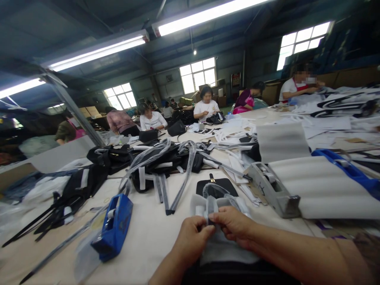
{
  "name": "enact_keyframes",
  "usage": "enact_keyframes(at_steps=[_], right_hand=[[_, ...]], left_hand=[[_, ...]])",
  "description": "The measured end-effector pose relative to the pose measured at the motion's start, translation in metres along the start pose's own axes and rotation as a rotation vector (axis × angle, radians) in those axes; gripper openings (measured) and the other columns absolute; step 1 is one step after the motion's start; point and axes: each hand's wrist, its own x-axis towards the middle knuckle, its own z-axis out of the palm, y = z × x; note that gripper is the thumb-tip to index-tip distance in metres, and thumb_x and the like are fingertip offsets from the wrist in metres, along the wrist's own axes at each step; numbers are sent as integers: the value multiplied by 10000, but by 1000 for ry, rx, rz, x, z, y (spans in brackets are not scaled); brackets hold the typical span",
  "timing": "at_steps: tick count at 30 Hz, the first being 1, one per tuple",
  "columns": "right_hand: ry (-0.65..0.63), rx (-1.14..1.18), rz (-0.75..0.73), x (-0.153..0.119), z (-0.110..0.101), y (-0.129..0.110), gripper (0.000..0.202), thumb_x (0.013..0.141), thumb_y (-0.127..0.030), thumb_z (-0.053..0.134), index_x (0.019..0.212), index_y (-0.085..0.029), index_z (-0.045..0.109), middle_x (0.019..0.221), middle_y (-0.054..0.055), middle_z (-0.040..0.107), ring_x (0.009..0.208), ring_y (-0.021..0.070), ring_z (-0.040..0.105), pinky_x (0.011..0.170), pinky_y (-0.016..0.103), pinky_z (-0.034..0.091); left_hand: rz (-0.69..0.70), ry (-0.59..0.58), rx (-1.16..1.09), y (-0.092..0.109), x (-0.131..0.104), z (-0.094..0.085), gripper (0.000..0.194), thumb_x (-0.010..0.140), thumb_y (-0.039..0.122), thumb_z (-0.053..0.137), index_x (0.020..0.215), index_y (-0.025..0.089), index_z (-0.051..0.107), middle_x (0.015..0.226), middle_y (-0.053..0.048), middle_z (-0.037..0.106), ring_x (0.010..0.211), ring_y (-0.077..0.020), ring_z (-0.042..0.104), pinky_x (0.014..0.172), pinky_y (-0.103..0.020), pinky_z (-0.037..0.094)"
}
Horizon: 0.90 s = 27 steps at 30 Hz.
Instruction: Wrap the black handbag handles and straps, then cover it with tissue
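A black bag (218, 186) with a small gold clasp lies in front of me, partly covered by translucent white foam wrapping (230, 247). My left hand (192, 237) pinches at the middle of it, around a strap wrapped in clear film (211, 205). From the right, my right hand (233, 223) presses thumb and fingers on the same wrapped strap. Both hands are closed and almost touch each other. What lies between the fingertips is mostly that wrapped strap; finer detail is hidden.
A blue tape dispenser (117, 227) stands at left, a grey tape dispenser (274, 190) at right. Beyond are heaped black bags with wrapped straps (160, 158), white foam sheets (323, 184) and another blue dispenser (347, 170). Several people work across the table (148, 237).
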Motion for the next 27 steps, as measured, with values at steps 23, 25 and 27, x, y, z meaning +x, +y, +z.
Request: enact_keyframes(at_steps=[23,25,27], right_hand=[[22,82,79,12,-5,2,164,789,-250,596,698,-189,473,469,-110,296,367,40,203,379,181,88],[26,98,65,12,-7,2,168,810,-231,578,696,-189,462,466,-111,296,366,36,197,378,178,85],[21,100,63,10,-8,2,185,823,-209,573,684,-189,452,459,-111,300,362,32,193,378,179,80]], left_hand=[[-81,-45,11,-5,16,1,145,791,255,582,697,162,640,583,44,487,570,-109,436,556,-239,304],[-62,53,131,-12,9,-9,166,810,275,567,861,166,682,648,26,570,614,-129,509,595,-245,348],[-129,182,270,-20,2,-17,211,822,317,568,924,169,679,684,5,618,646,-148,553,618,-254,366]])
